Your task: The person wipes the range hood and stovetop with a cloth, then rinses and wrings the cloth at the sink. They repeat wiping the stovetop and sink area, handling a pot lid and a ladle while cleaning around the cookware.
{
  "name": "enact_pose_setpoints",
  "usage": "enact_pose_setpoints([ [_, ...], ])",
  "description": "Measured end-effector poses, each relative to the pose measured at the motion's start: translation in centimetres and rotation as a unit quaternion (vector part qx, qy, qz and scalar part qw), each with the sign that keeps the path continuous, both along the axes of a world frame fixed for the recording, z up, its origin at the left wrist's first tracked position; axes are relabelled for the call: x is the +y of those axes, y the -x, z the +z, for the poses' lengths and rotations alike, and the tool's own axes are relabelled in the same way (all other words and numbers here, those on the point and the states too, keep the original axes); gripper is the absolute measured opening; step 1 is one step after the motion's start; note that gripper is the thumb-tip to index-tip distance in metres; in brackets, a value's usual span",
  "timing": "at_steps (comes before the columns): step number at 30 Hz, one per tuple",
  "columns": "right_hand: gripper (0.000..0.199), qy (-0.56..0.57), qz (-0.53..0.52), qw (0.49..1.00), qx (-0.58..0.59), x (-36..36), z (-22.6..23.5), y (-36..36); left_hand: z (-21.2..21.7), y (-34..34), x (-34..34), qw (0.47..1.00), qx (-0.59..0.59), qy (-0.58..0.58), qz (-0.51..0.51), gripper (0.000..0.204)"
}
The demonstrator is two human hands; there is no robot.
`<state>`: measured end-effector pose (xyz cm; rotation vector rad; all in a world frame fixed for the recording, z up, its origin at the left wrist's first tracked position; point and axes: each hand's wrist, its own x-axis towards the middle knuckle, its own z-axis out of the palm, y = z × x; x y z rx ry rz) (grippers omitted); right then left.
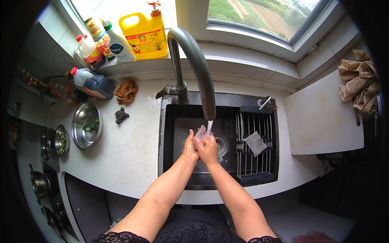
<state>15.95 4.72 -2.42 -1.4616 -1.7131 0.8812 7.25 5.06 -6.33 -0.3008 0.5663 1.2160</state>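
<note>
The two bare forearms come up from the near edge and meet over the black sink [170, 133]. The left hand [190, 146] and the right hand [208, 149] are pressed together, fingers curled narrow around a small pale, crumpled piece of cloth or film [201, 131] (too blurred with water to say which). It sticks up just above the knuckles, directly under the thin stream of water [209, 126], so the hands seem held there to keep it in the flow and over the basin.

The stream falls from the curved grey faucet [194, 60], which arches from the far edge of the sink toward the person. Just right of the hands lies the round drain [221, 146]. Further right, a slatted rack [259, 141] spans the sink, and a square grey cloth [255, 143] lies flat on its bars, probably so that it drips into the basin.

On the white counter [129, 158] to the left sit a steel bowl [86, 125] with something green inside, a dark scouring pad [121, 115] and a brown rag [127, 90], all near the tap. On the far sill stand a yellow jug with a pump [144, 34] and several smaller bottles [103, 40]; a dark-liquid bottle [93, 83] lies on its side below them. To the right, a white board [324, 117] covers the counter, with crumpled tan cloths [358, 81] at its far end.
</note>
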Motion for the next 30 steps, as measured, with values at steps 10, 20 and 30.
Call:
enact_pose_setpoints([
  [10, 0.045, 0.133, -0.092, 0.985, -0.062, 5.7, -5.9, -0.9, 2.1, -0.2, 0.0, 0.973, 0.101, 0.199, -0.058, 0.042],
  [20, 0.036, 0.337, -0.071, 0.835, 0.429, 3.3, -4.9, -3.7, 3.4, 0.6, -0.9, 0.957, 0.149, 0.168, -0.184, 0.058],
  [30, 0.025, -0.031, -0.112, 0.992, 0.047, -0.5, -3.9, -1.3, -2.9, -1.7, -0.5, 0.966, 0.212, 0.144, -0.036, 0.042],
])
